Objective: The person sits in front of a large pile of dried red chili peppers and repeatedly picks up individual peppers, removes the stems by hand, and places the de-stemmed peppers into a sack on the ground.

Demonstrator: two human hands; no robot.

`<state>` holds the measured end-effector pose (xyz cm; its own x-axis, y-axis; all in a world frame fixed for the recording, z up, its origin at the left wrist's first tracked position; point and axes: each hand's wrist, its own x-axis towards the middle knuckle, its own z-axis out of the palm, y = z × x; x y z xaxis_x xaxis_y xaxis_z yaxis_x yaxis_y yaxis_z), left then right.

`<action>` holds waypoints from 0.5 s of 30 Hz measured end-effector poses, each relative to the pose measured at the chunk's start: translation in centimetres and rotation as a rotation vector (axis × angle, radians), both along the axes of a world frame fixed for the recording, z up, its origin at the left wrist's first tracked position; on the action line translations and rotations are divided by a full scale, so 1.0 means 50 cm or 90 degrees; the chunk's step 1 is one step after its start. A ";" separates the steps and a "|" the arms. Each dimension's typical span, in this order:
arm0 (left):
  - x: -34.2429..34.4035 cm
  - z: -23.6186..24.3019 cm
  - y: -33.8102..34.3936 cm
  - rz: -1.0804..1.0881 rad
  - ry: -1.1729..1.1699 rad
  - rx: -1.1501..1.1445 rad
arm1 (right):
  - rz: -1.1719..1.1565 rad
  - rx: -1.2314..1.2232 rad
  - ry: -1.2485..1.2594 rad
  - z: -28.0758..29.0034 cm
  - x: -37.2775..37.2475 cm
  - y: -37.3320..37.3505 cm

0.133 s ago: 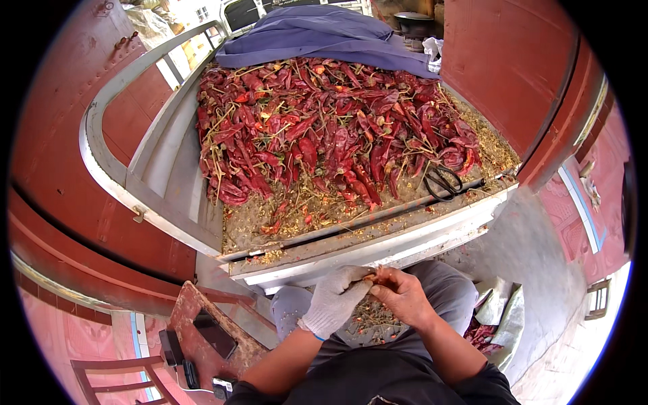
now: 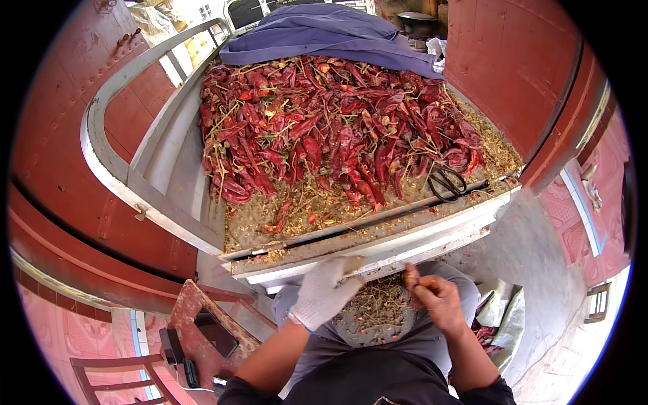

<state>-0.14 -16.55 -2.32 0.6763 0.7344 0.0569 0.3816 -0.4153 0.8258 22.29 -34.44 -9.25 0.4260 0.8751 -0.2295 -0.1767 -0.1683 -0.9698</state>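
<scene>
My left hand, in a pale knitted glove, is raised below the front ledge of the truck bed, its fingers loosely extended and slightly blurred, the thumb apart. My right hand, bare, pinches a small dried red chili between thumb and fingers. Between the hands, a heap of stems, seeds and bits lies over my lap. A broad pile of dried red chilies with stalks covers the bed, and black scissors rest at its right front.
A purple cloth drapes the pile's back, beside a white metal rail. Red metal doors flank the bed. At left stand a worn stool with dark devices and a chair frame. A pale sack sits at right.
My hands have separated: the left moved up and left as its fingers loosened, the right moved right with the chili, exposing more of the debris between them.
</scene>
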 end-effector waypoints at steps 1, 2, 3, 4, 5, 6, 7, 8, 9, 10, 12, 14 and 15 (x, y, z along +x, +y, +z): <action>-0.020 0.008 0.035 0.044 0.026 0.158 | -0.062 -0.028 -0.032 -0.022 0.045 -0.044; -0.039 0.017 0.071 0.086 -0.058 0.225 | -0.129 -0.066 -0.070 -0.051 0.093 -0.096; -0.063 0.010 0.123 0.163 0.066 0.257 | -0.202 -0.116 -0.119 -0.081 0.142 -0.157; -0.071 0.009 0.161 0.250 0.067 0.366 | -0.265 -0.173 -0.166 -0.115 0.187 -0.221; -0.084 0.004 0.198 0.315 0.147 0.466 | -0.316 -0.235 -0.212 -0.150 0.225 -0.286; -0.089 -0.004 0.230 0.309 0.203 0.486 | -0.346 -0.304 -0.266 -0.185 0.254 -0.349; -0.093 -0.006 0.259 0.303 0.258 0.508 | -0.354 -0.364 -0.330 -0.217 0.269 -0.401; -0.093 -0.007 0.282 0.296 0.312 0.530 | -0.343 -0.412 -0.396 -0.244 0.269 -0.445; -0.096 -0.007 0.298 0.288 0.311 0.514 | -0.328 -0.432 -0.470 -0.262 0.262 -0.468; -0.097 -0.008 0.312 0.277 0.312 0.499 | -0.316 -0.455 -0.546 -0.274 0.251 -0.488; -0.107 -0.003 0.324 0.274 0.277 0.469 | -0.351 -0.382 -0.502 -0.288 0.245 -0.495; -0.122 0.003 0.326 0.288 0.206 0.437 | -0.362 -0.324 -0.438 -0.258 0.233 -0.463; -0.130 0.003 0.316 0.287 0.124 0.396 | -0.364 -0.290 -0.392 -0.215 0.217 -0.409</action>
